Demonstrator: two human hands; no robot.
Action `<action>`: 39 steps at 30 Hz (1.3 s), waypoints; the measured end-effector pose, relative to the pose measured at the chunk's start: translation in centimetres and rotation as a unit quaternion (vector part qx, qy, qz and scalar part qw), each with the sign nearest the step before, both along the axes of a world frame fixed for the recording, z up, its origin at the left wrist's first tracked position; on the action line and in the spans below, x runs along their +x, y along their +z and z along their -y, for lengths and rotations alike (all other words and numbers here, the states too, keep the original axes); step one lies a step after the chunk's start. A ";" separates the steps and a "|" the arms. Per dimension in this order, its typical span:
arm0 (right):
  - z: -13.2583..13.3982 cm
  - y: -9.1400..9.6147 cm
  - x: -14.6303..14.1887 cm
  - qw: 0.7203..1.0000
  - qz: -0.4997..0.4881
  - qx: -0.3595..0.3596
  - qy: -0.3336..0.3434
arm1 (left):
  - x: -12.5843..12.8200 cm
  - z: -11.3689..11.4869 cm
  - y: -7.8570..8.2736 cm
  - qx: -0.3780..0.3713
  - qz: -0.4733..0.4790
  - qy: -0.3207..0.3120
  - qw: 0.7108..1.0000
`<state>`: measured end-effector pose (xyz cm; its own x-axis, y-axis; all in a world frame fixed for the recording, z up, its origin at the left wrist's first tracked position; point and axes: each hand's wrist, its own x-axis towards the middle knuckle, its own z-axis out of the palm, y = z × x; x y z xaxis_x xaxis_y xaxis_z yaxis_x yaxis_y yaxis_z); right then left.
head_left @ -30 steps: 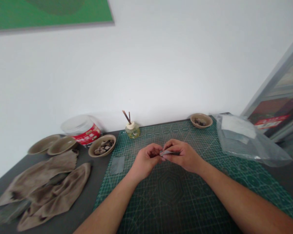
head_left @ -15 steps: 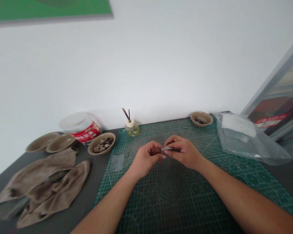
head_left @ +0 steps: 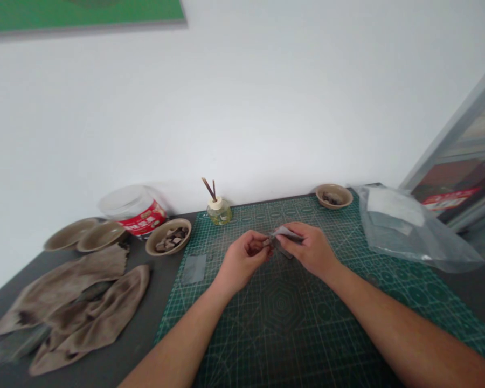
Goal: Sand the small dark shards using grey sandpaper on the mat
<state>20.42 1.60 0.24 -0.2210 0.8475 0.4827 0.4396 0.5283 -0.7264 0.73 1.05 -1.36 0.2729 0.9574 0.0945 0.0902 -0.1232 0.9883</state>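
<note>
Above a green mat (head_left: 291,323), the right hand (head_left: 313,253) is pinching a grey sheet (head_left: 285,235) while the left hand (head_left: 242,258) is gripping a small piece (head_left: 266,243) just beside it.

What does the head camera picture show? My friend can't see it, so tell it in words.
A person's right hand pinches a small grey sheet above a green cutting mat, and the left hand meets its edge. Around them are a bowl of small pieces, a reed diffuser, brown cloths and a plastic bag.
</note>
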 end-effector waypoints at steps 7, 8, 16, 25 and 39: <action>0.3 -0.8 -0.9 0.998 0.037 0.030 0.035 | 0.1 0.1 0.3 0.070 -0.069 0.054 0.994; 0.3 -0.8 -1.0 0.997 0.047 0.040 0.036 | 0.0 0.1 0.3 0.076 -0.081 0.056 0.992; 0.7 -1.1 -1.4 0.978 0.148 0.131 0.060 | 0.1 0.6 0.7 0.105 -0.138 0.110 0.979; 0.9 -1.1 -1.8 0.965 0.213 0.149 0.028 | 0.3 0.7 0.8 0.087 -0.144 0.132 0.977; 1.4 -0.9 -2.1 0.969 0.189 0.155 0.030 | 0.3 0.9 1.0 0.103 -0.106 0.139 0.979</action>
<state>18.27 0.25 -0.62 -0.4749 0.6554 0.5873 0.6054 0.7276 -0.3225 1.03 0.16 -0.34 0.0387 0.9641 0.2628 0.3492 -0.2595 0.9004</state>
